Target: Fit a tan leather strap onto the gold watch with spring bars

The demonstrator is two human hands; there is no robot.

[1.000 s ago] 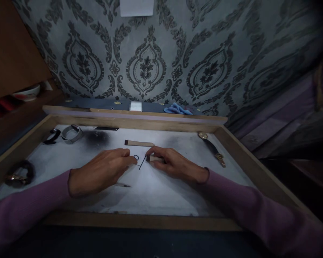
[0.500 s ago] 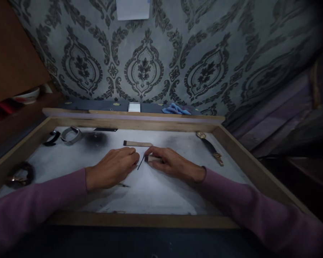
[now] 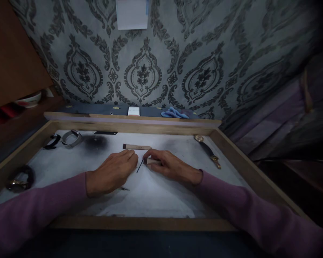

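Note:
My right hand point(image 3: 169, 165) is closed around a short beige watch strap piece point(image 3: 153, 162) with a dark brown end, thumb and index finger on either side of it. Between the two hands a thin dark rod point(image 3: 140, 166) slants, its upper end by my right index fingertip. Just left of the rod, my left hand point(image 3: 113, 172) is curled with its fingertips pinched together; whatever they hold is hidden. Behind the hands another beige strap piece point(image 3: 137, 147) with a brown end lies flat. A slim pointed metal tool point(image 3: 124, 189) pokes out below my left hand.
A wooden-rimmed tray point(image 3: 140, 223) with a white floor surrounds the work. Inside, a grey mesh band point(image 3: 72, 139), a black watch point(image 3: 52, 142) and a dark watch point(image 3: 20, 179) lie left; a gold watch with black strap point(image 3: 207, 149) lies right. A blue cloth point(image 3: 174, 112) rests behind.
The whole view has shifted, so the tray sits slightly lower in the picture. Both hands keep nearly the same pose, and the strap piece stays in my right hand.

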